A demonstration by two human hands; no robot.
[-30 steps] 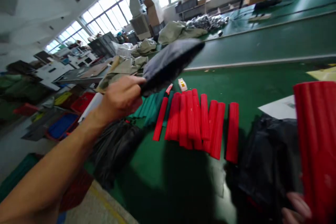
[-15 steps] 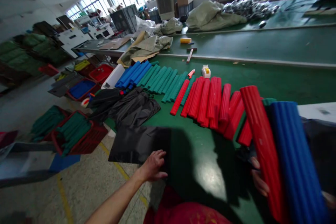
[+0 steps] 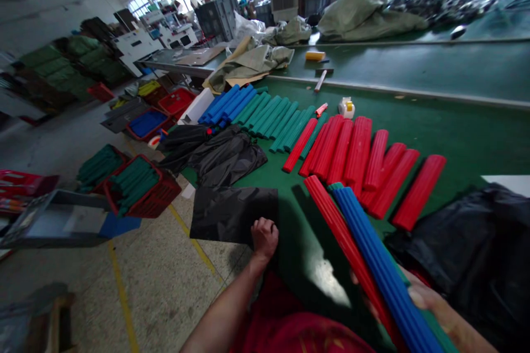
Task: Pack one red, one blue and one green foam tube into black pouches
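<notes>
My left hand (image 3: 265,236) is closed on the right edge of a flat black bag (image 3: 232,212) lying at the table's front edge. At the lower right, my right hand (image 3: 426,298) grips a bundle of long sticks: red (image 3: 351,248), blue (image 3: 381,265) and a green one partly hidden behind them. The bundle slants, its far end pointing up and left over the green table (image 3: 298,204). Beyond it lies a row of red bundles (image 3: 358,149), with green bundles (image 3: 273,116) and blue bundles (image 3: 232,103) farther left.
Crumpled black bags (image 3: 227,154) lie left of centre, and another black bag (image 3: 476,253) at the right. A tape dispenser (image 3: 346,107) stands behind the red bundles. Red baskets (image 3: 144,198) with green sticks are on the floor at left.
The bundle in my right hand has moved left and tipped lower over the table. My left hand has shifted to the bag's right edge and its fingers have closed.
</notes>
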